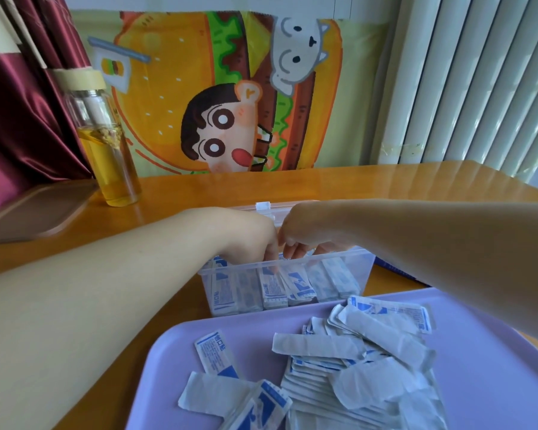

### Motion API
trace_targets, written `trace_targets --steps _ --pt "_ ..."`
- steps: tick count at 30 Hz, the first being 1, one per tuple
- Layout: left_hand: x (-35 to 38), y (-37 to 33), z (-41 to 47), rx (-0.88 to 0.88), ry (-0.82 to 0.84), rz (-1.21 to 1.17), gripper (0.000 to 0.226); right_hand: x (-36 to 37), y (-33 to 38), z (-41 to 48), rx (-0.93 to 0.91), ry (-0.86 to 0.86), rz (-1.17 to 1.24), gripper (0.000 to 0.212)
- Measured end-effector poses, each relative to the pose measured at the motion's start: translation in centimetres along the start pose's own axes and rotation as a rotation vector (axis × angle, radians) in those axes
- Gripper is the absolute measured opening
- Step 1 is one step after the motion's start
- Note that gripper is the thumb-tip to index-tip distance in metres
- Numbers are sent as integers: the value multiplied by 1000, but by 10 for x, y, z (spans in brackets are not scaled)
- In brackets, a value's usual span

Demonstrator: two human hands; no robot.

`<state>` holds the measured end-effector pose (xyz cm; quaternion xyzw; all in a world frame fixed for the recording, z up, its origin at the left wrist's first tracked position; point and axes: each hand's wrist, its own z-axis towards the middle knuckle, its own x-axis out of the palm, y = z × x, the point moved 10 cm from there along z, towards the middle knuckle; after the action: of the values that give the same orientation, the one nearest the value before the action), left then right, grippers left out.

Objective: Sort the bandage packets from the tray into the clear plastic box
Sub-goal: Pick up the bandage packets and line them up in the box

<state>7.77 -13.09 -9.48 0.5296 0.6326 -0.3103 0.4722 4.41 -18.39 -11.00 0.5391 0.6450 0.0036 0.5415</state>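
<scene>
Loose bandage packets lie heaped at the bottom of my view on the lavender tray, most on its right half, a few strays at lower left. Just past the tray's far edge stands the clear plastic box, with upright packets in a row inside. Both hands meet over its middle. The left hand dips its fingertips down among the upright packets. The right hand has its fingers curled at the rim beside it. From my end I cannot tell whether either pinches a packet. Farther back on the wooden counter, at upper left, a glass bottle of yellow liquid stands before a cartoon burger cloth.
</scene>
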Motion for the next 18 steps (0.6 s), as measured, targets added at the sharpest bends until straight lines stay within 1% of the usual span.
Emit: trace_targets --steps 2,4,6,9,11,15,18 --pt "1 -1 3 22 10 -19 32 -2 2 2 -28 -26 71 27" --pt "3 -3 5 46 9 -15 32 -2 4 1 -54 -32 111 31" --pt "3 -2 7 58 -7 -18 31 -4 4 -1 -68 -32 121 32" --pt "3 0 9 62 -11 -2 37 -5 3 -4 -70 -33 100 34" --pt "4 -1 9 62 -1 -5 39 -5 3 -3 -77 -33 130 35" --pt "5 0 9 49 6 -12 38 -6 2 -1 -68 -24 155 34" --pt "5 2 10 36 1 -37 39 -11 3 1 -54 -55 40 23"
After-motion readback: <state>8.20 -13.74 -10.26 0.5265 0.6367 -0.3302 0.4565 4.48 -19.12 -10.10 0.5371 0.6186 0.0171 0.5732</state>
